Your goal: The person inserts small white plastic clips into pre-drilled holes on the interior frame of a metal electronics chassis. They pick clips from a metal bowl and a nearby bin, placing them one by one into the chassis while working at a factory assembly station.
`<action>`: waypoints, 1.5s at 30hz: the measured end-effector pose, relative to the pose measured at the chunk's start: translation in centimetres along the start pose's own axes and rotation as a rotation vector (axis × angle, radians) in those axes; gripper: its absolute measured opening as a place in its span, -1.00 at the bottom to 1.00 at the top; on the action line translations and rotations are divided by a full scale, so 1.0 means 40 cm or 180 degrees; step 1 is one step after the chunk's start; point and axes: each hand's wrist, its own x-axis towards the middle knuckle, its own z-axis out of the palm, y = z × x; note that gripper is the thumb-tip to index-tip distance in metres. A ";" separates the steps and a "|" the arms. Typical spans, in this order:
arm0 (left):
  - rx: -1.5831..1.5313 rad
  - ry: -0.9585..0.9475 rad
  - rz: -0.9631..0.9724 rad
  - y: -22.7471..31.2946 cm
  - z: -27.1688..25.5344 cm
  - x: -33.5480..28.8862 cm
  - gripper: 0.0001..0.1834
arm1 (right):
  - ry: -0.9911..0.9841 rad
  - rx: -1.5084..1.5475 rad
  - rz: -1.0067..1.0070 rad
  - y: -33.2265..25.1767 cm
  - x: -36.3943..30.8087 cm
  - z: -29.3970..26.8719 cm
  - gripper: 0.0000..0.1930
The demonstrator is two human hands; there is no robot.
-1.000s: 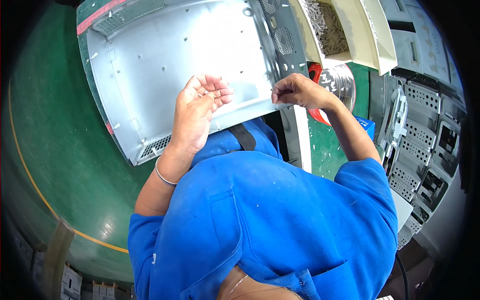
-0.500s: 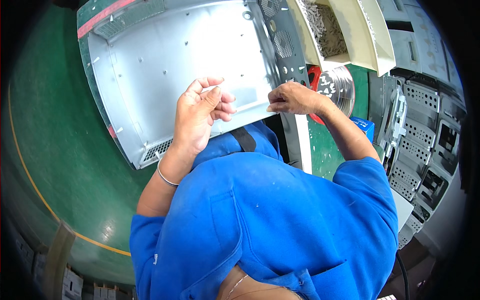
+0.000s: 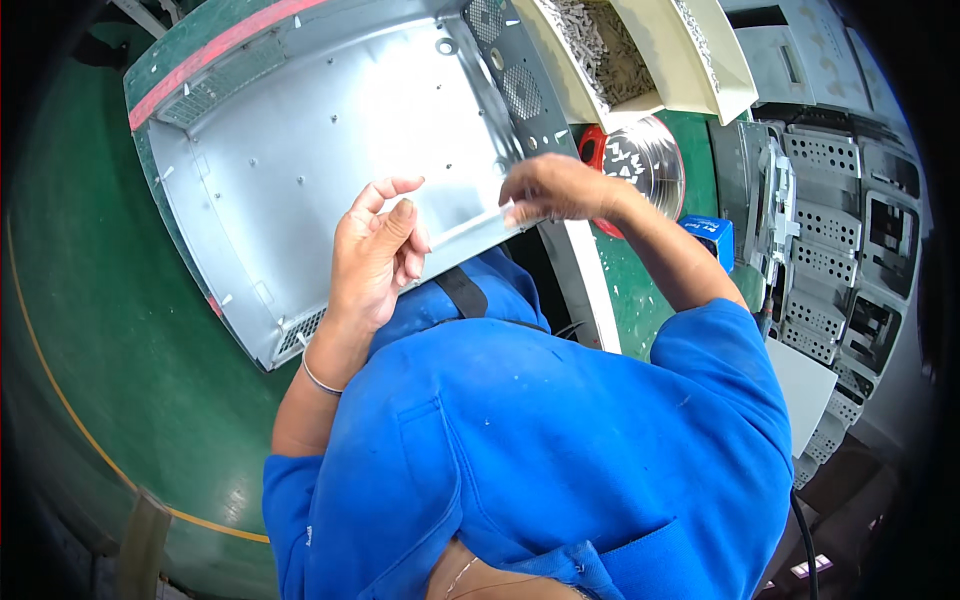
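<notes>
the shallow sheet-metal chassis [image 3: 260,205] sits ahead of the person, reaching from the near side, by the lap, to the far left, with short white pegs [image 3: 226,299] standing out of its flanges and small studs [image 3: 301,180] dotting its floor. the left hand [image 3: 376,258] hovers over the near edge, half open: thumb and index finger stand apart with nothing visible between them, the others curl toward the palm, and whether anything small lies there i cannot tell. the right hand [image 3: 560,190] is bent over the near right corner, too blurred to show how far its fingers are parted or what they hold. a likely trouble is a small part slipping from those fingertips – the pale metal would hide a white piece, and one falling past the near edge could be lost. bare skin brushing the thin metal rim could be scratched. to the right, the red-edged round container [image 3: 655,160] with scattered white bits stands close under that forearm, so a low elbow could upset it. farther off, the cream parts bin [image 3: 690,80] holds loose pale pieces [image 3: 590,45] that a knock might spill over the green floor [image 3: 100,280].
</notes>
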 end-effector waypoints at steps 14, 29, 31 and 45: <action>0.0012 -0.0621 -0.0107 0.027 0.075 0.052 -0.53 | 0.0436 0.2161 -0.0524 -0.130 0.011 -0.065 -0.90; -0.0132 -0.0143 -0.0064 -0.016 -0.005 0.086 -0.71 | 0.0075 0.0299 0.0412 0.079 -0.052 -0.033 -0.89; -0.0133 -0.0123 -0.0022 -0.020 -0.012 0.090 -0.71 | 0.0052 0.0180 0.0341 0.087 -0.049 -0.033 -0.88; -0.0030 0.0027 -0.0046 -0.002 -0.007 0.078 -0.68 | -0.0349 -0.0661 0.0347 0.064 -0.030 -0.029 -0.82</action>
